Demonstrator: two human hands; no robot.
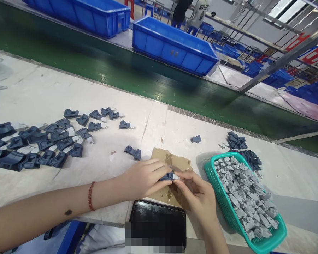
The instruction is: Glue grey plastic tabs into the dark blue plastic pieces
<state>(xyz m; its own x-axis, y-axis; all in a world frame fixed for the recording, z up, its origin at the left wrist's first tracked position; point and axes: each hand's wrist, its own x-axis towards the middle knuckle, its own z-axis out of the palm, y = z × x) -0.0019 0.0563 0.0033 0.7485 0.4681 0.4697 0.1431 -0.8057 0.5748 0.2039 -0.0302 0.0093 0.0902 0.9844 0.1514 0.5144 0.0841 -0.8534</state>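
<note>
My left hand point(149, 176) is closed around a dark blue plastic part point(167, 176), held over a brown cardboard piece point(159, 192) on the white table. Between the thumb and fingers of my right hand point(198, 190) is a small light grey plastic piece point(176, 176), which meets the right end of the blue part. How far the two fit together is hidden by my fingers. Right of my hand, a green basket point(218, 190) holds many of the same grey pieces point(243, 194). A black tablet-like device point(159, 218) lies below my hands.
Many blue parts with grey pieces attached point(58, 141) lie at the left. More blue parts point(245, 155) are heaped behind the basket, and one blue part point(196, 139) lies alone. Beyond a green conveyor belt point(108, 74) stand large blue bins point(172, 46). Two people stand far back.
</note>
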